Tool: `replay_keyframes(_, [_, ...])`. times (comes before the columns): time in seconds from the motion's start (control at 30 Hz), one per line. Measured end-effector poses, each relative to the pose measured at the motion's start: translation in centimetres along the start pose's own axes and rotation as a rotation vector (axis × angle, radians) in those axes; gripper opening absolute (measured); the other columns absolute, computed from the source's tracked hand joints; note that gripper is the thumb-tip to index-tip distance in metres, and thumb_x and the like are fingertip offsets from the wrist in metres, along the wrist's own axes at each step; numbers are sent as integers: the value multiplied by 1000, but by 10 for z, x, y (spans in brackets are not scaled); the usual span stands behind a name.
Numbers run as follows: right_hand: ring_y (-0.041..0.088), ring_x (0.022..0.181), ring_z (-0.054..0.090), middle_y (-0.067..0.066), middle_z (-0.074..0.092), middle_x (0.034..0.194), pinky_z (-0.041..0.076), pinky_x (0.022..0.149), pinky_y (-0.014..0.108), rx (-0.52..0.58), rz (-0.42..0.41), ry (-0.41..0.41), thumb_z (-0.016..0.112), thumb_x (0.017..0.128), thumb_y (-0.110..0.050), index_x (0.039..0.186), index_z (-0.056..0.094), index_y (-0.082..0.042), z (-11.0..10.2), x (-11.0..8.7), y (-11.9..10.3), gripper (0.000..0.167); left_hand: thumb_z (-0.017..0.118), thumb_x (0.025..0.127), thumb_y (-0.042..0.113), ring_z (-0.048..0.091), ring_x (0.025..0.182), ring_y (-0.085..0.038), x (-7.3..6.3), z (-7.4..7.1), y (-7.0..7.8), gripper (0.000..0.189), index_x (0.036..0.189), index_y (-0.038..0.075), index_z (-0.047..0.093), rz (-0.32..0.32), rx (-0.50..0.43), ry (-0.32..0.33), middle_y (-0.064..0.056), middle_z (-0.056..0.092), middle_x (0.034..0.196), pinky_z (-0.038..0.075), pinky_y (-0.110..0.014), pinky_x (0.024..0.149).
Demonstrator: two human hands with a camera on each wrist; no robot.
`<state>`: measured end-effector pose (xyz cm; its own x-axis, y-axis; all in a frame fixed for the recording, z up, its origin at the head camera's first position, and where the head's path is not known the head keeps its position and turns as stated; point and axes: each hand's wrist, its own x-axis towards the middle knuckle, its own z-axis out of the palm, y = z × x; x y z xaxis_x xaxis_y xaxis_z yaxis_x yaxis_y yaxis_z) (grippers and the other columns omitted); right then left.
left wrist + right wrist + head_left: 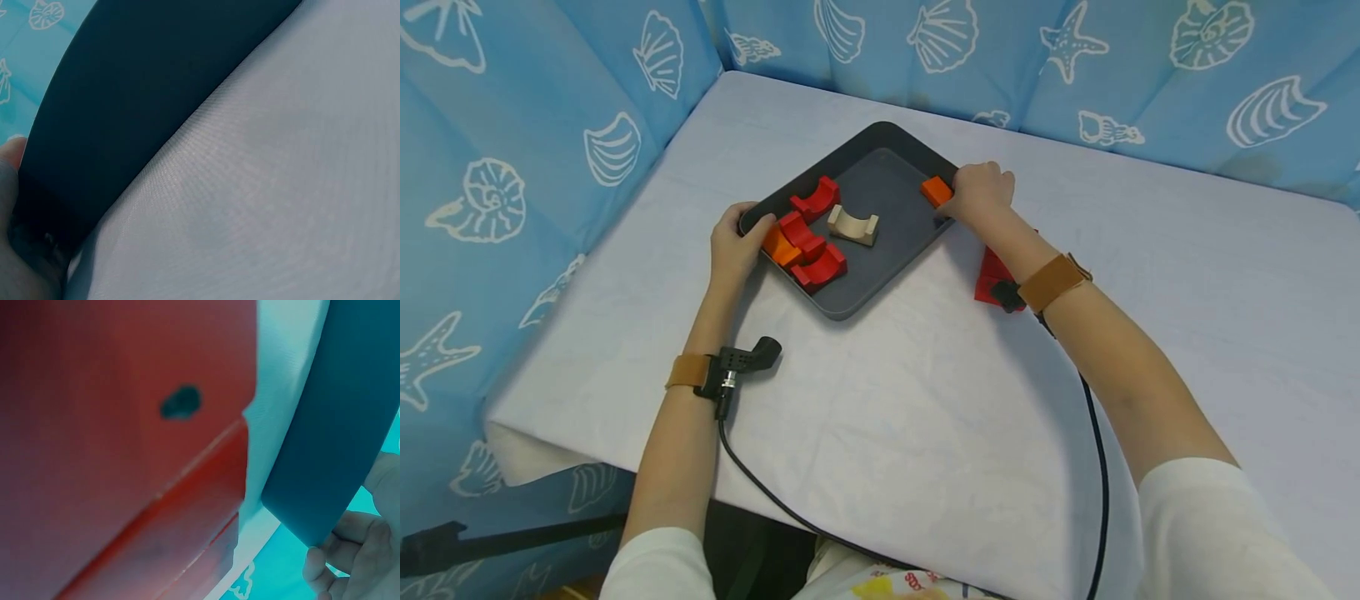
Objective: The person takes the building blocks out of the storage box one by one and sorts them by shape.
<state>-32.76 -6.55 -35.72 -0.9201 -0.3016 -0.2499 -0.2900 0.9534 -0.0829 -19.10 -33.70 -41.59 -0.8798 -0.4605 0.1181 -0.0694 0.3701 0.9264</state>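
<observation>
A dark grey rectangular tray (887, 275) lies at an angle on the white cloth. My left hand (733, 242) grips its left corner, thumb over the rim beside an orange block (781, 247). At the opposite corner my right hand (981, 196) holds the tray, close to another orange block (936, 191). In the right wrist view, curled fingers (353, 540) meet the tray's corner (312, 512). Inside the tray are red arch-shaped blocks (816, 200) and a pale wooden arch block (853, 225). The left wrist view shows the tray's outer wall (125, 106) and part of the left hand.
Red blocks (992, 279) sit on the cloth under my right wrist, partly hidden; they loom large in the right wrist view, apparently stacked. Black cables (1105, 483) trail from both wrist cameras. A blue shell-patterned curtain (880, 50) borders the table at the back and left.
</observation>
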Motion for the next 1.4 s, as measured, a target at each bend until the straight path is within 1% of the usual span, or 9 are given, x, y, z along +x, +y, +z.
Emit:
replay_keyframes(0.2, [30,95,40,12,52,89,31,81,43,28,0,-15,64,79,-36,90,62,-3,0,1,1,35,56,85,25,47,94,-20,1,0,-1,39,114,-3,54,0,2,1,-15,54,111,39,-24,82])
replay_keyframes(0.37, [30,96,39,12,52,91,31,81,43,48,-6,-17,65,78,-34,92,63,-4,0,1,1,33,56,85,25,47,95,-20,1,0,-2,39,113,-3,55,0,-3,3,-15,54,111,39,-24,83])
replay_keyframes(0.6, [30,98,39,13,53,97,33,81,42,85,-6,-20,66,79,-35,101,62,-4,3,0,3,38,57,85,24,47,93,-19,0,1,-3,39,112,-2,55,4,-8,4,-15,55,109,39,-23,81])
replay_keyframes(0.8, [31,100,37,15,52,101,33,82,41,156,-48,8,65,80,-33,109,61,-2,5,-1,6,43,57,84,25,47,94,-19,0,1,-2,39,112,-2,55,-10,-1,6,-14,54,110,39,-24,82])
replay_keyframes(0.97, [30,98,37,16,50,100,35,78,39,222,-93,52,64,82,-29,110,59,1,5,-5,8,42,56,85,26,47,98,-20,0,0,1,40,114,-1,55,-6,6,1,-14,54,113,38,-25,83])
replay_keyframes(1.07, [30,98,37,16,50,100,36,76,37,242,-114,54,64,82,-27,111,59,2,4,-8,7,42,56,85,26,47,100,-20,0,-1,1,41,115,-1,54,0,4,-3,-15,53,114,38,-25,84])
replay_keyframes(1.3, [28,97,36,15,50,99,36,75,35,273,-144,71,63,83,-25,112,59,1,1,-14,6,40,57,85,26,46,102,-20,-1,0,1,42,117,0,53,-19,-17,-9,-14,52,117,37,-26,86])
replay_keyframes(1.4, [28,98,36,14,50,100,35,76,35,287,-142,76,62,83,-26,114,58,1,1,-15,7,41,57,85,26,46,102,-20,-2,1,1,42,117,-1,53,-21,-12,-11,-14,51,117,37,-26,86])
